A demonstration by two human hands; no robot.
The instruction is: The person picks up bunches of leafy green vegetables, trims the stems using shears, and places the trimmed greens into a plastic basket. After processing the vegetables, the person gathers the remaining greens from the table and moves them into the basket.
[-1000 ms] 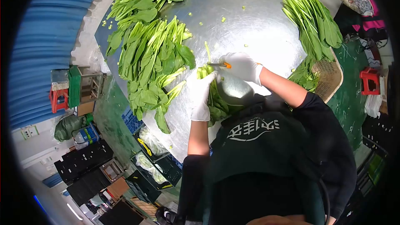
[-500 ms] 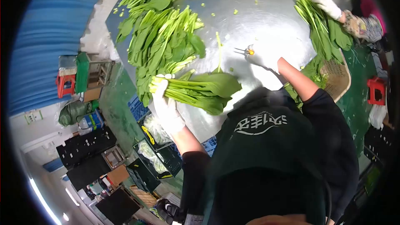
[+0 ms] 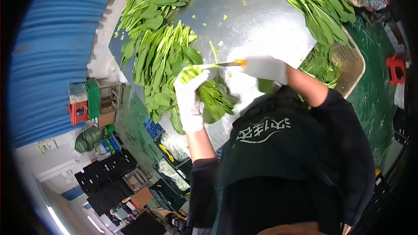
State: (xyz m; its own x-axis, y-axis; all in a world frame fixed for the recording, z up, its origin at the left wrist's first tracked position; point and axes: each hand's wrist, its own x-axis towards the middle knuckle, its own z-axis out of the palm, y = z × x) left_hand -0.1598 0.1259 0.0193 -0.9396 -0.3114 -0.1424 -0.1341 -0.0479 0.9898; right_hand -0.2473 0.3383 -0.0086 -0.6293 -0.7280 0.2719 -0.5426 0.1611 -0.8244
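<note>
White-gloved left hand [image 3: 188, 100] clamped on floppy leafy bunch [image 3: 212, 95], gloved right hand [image 3: 266, 68] gripping slim orange-handled knife [image 3: 223, 64] at pale stems, scuffed shiny steel table [image 3: 257, 21]

left hand [image 3: 190, 100] gripping greens [image 3: 213, 98], knife [image 3: 222, 64]

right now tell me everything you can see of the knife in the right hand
The knife is small, with a thin metallic blade and an orange part where the blade meets the handle. The right hand, in a white glove, covers the rest of the handle. The knife lies roughly level above the shiny metal table, blade pointing toward the stem ends of the bunch of greens that the gloved left hand holds. The blade tip reaches those pale stems; actual contact is unclear.
</note>
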